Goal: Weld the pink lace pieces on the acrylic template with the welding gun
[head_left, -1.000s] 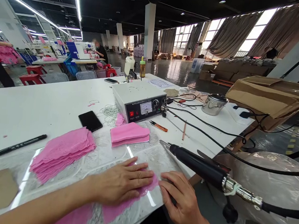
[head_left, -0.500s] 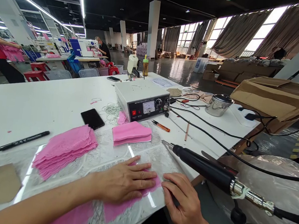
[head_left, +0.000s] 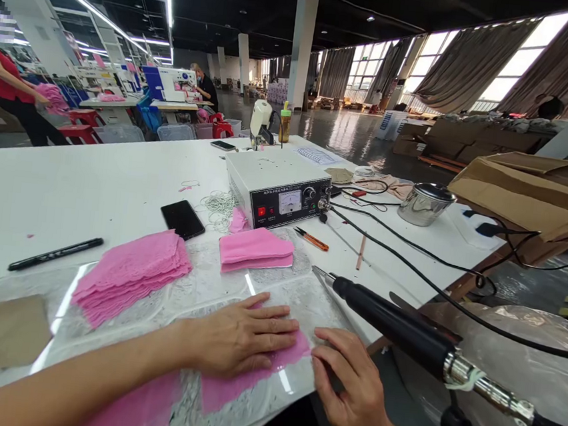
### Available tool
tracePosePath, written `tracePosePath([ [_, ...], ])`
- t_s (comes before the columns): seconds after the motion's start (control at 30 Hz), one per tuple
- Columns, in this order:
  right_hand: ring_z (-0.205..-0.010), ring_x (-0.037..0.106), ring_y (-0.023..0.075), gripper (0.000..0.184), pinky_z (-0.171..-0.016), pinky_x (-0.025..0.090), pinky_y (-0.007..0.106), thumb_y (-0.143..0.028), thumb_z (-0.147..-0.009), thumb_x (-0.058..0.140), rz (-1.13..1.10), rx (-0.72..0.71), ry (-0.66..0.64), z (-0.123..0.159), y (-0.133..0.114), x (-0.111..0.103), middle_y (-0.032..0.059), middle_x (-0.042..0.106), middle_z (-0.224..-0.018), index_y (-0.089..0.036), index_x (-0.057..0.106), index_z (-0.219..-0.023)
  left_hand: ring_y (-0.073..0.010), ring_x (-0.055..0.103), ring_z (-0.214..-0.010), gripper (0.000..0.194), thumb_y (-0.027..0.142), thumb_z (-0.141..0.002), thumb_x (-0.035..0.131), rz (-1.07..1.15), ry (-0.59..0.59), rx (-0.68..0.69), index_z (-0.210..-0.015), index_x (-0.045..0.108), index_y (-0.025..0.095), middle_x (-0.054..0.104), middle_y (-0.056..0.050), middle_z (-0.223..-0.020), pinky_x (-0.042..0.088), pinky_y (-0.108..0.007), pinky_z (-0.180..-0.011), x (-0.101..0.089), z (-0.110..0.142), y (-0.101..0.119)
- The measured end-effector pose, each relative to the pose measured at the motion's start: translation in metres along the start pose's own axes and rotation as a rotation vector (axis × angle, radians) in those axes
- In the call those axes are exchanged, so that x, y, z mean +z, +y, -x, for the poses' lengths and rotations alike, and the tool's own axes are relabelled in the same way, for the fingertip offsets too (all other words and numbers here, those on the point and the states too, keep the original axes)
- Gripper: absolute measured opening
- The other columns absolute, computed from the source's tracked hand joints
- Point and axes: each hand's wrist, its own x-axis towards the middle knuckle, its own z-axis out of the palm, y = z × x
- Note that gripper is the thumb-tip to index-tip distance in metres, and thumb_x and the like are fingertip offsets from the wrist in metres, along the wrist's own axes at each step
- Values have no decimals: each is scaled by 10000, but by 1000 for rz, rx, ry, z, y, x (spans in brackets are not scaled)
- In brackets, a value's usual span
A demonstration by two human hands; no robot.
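My left hand (head_left: 246, 337) lies flat, fingers spread, on a piece of pink fabric (head_left: 227, 390) with an uneven edge. Under the fabric is a clear sheet (head_left: 191, 338) on the white table. At the right tip of the fabric, my right hand (head_left: 351, 380) has its fingers bent and the fingertips drawn together at the cloth's edge. Beyond the right hand, a black handheld tool (head_left: 394, 321) with a metal blade tip points left, its cable running off right. Another pink fabric piece (head_left: 137, 406) lies partly beneath my left forearm.
A stack of pink lacy pieces (head_left: 132, 272) and a folded pink piece (head_left: 256, 250) lie farther back. A control box (head_left: 276, 192), phone (head_left: 183, 219), marker (head_left: 56, 255), orange thread snips (head_left: 311, 238) and glass jar (head_left: 423, 210) stand around. People work at the far left.
The view has shifted slightly left, so things sit farther right. Both hands stay at nearly the same place on the fabric. The person in red at far left shows more fully.
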Motion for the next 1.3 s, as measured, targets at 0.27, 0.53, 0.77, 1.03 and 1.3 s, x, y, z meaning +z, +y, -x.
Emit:
tracePosePath([
  [0.27,-866,688,237,284,-739,582,339,-350,-795,654,-216,799,235,18,18,-15,89,712,-983,-195,643,-1033,-211,209,-1425,467,388,-1008,292,55,55,8,-1445,335,231,328,-26,-1508,20,-438,-1187,5,1,-1],
  [0.53,-1243,488,279,619,-1080,343,526,-340,-782,667,-497,802,443,-21,19,-11,77,514,-1355,-251,444,-1352,-203,227,-1420,444,369,-1005,310,43,44,-14,-1423,377,236,325,-25,-1509,59,-434,-1187,7,2,-1],
  [0.77,-1179,514,230,415,-1031,387,524,-347,-744,699,-701,828,775,-35,29,0,9,514,-1295,-295,577,-1136,-195,202,-1428,456,382,-1006,297,68,60,-11,-1436,355,240,304,-11,-1518,54,-427,-1190,7,2,-2],
  [1.03,-682,543,120,327,-637,520,298,-476,-702,572,-815,748,1055,-65,32,-19,33,587,-913,-177,624,-825,-208,236,-1418,446,373,-999,322,60,84,-5,-1418,388,234,329,-22,-1508,73,-446,-1186,13,1,-3],
  [1.3,-454,411,88,247,-413,393,270,-423,-665,579,-877,653,603,-51,-7,-51,-1,539,-723,-198,600,-763,-224,306,-1390,418,348,-984,375,78,136,3,-1382,439,235,392,-40,-1477,112,-454,-1181,15,0,-2],
])
